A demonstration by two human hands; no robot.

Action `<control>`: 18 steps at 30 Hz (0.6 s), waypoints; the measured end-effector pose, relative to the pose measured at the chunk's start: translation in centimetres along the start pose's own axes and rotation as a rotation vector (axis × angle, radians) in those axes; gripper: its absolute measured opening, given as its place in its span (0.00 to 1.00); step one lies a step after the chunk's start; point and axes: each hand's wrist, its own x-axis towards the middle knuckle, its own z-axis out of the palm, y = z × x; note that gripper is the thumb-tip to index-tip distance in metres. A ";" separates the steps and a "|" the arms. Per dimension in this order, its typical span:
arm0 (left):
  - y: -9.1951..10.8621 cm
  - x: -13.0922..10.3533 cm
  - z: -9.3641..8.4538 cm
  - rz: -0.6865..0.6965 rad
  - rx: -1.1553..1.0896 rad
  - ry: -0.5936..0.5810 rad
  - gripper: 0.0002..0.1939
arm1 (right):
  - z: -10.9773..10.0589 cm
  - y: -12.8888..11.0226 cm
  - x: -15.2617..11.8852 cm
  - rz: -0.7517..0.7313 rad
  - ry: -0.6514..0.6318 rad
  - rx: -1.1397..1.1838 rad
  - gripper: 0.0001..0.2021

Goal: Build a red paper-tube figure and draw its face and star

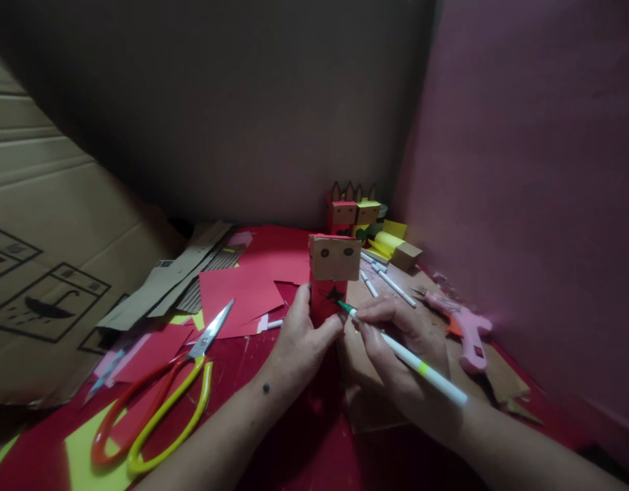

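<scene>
Upright in the middle stands a red paper figure with a cardboard head that bears two dark drawn eyes. My left hand is wrapped round the lower part of its body, thumb across the front. A white marker with a green tip and a yellow-green band is pinched in my right hand. The marker's tip touches a dark star-like shape on the red front. Part of the figure's base is hidden by my fingers.
Scissors with red and yellow handles lie at the left, near red paper and cardboard strips. Behind stand two finished-looking figures, red and yellow. Right: more markers, a pink glue gun, a purple wall.
</scene>
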 end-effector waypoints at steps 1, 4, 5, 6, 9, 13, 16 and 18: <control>0.1 0.0 0.0 0.002 -0.004 -0.001 0.20 | 0.0 0.0 0.0 0.007 0.004 0.007 0.07; 0.1 0.0 0.0 -0.001 -0.032 -0.011 0.21 | 0.1 0.1 -0.1 0.014 0.018 0.025 0.07; 0.1 0.0 0.1 -0.004 -0.041 -0.013 0.21 | 0.1 0.1 -0.1 0.016 0.019 0.026 0.07; 0.1 0.0 0.1 -0.004 -0.046 -0.014 0.21 | 0.1 0.1 -0.1 0.019 0.017 0.025 0.07; 0.0 -0.1 0.0 -0.003 -0.049 -0.016 0.21 | 0.0 0.2 -0.1 0.018 0.013 0.008 0.07; 0.0 -0.1 0.0 -0.016 -0.035 -0.009 0.21 | 0.0 0.0 0.0 0.023 0.013 -0.006 0.07; 0.0 -0.1 0.0 -0.009 -0.041 -0.018 0.21 | 0.0 -0.1 -0.1 0.039 0.014 0.006 0.07; -0.1 -0.1 0.1 0.001 -0.045 -0.020 0.21 | 0.1 -0.2 -0.1 0.052 0.018 0.013 0.06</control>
